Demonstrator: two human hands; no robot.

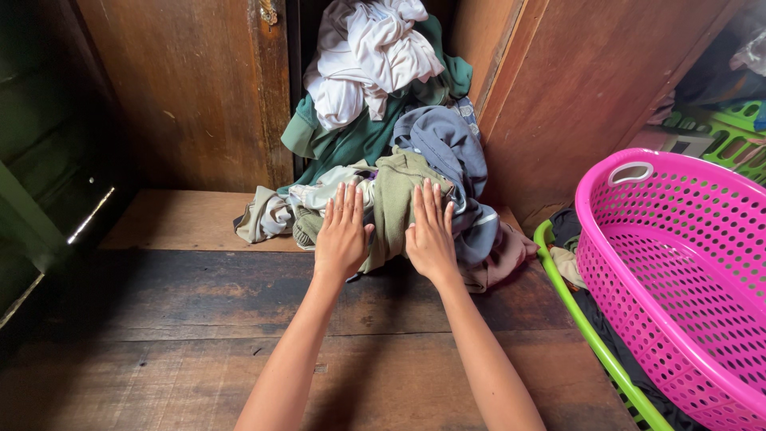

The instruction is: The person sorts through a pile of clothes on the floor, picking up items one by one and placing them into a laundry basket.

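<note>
A heap of clothes (383, 120) spills out of an open wooden wardrobe onto the dark plank floor: white shirts on top, a dark green garment, a grey-blue one and an olive-green garment (395, 199) at the front. My left hand (343, 231) lies flat on the lower front of the heap, fingers stretched out and apart. My right hand (431, 231) rests palm down beside it on the olive-green garment, fingers also spread. Neither hand grips any cloth.
A pink perforated plastic laundry basket (678, 263) stands at the right, over the rim of a green basket (590, 335) holding dark cloth. Wooden wardrobe doors (199, 88) flank the heap. Another green basket (734, 136) sits at far right.
</note>
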